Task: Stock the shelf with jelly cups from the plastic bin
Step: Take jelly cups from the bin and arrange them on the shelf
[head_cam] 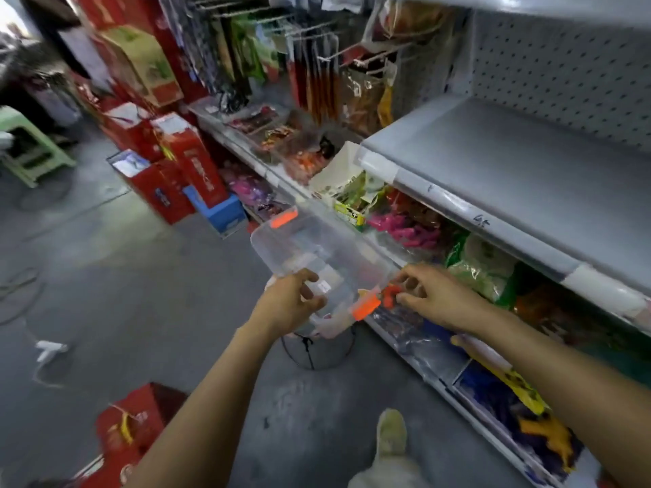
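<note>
Holding plastic bin's (310, 246) near end are left hand (290, 306), right hand (431, 295).

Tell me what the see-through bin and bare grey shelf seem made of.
Bin: clear glossy plastic; the floor shows through its walls. Its clips: opaque orange plastic. Shelf: probably painted sheet metal, smooth grey with soft sheen, perforated back panel.

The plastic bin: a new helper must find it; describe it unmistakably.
Start at the grey shelving on the right. Before it, the left hand grips the plastic bin in mid-air, the right hand at its near end. Unlike the red cartons nearby, it is clear, with orange end latches.
</note>
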A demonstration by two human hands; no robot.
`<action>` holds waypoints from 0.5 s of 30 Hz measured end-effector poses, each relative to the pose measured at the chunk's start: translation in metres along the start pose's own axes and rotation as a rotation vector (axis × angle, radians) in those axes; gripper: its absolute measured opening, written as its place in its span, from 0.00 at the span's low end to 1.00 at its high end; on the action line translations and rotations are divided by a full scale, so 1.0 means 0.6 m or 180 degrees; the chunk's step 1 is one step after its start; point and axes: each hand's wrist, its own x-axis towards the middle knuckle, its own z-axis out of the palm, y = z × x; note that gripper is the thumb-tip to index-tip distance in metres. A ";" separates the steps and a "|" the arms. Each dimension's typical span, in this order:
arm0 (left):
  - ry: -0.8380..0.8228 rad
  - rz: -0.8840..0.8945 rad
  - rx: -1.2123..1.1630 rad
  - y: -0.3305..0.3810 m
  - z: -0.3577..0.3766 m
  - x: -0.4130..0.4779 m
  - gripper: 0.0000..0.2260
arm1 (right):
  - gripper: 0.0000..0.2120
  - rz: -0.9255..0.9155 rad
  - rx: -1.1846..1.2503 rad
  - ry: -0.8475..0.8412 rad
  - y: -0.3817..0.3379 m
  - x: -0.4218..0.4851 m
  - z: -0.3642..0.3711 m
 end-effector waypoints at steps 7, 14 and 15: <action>-0.0326 -0.0403 -0.0345 -0.082 0.037 0.155 0.19 | 0.16 0.0135 -0.0098 -0.0611 0.039 0.212 0.069; -0.0981 -0.0792 -0.0281 -0.157 0.140 0.338 0.20 | 0.17 0.0130 -0.0708 -0.1395 0.104 0.426 0.191; -0.1101 -0.0849 -0.0234 -0.166 0.163 0.360 0.20 | 0.16 0.0114 -0.0838 -0.1523 0.116 0.449 0.215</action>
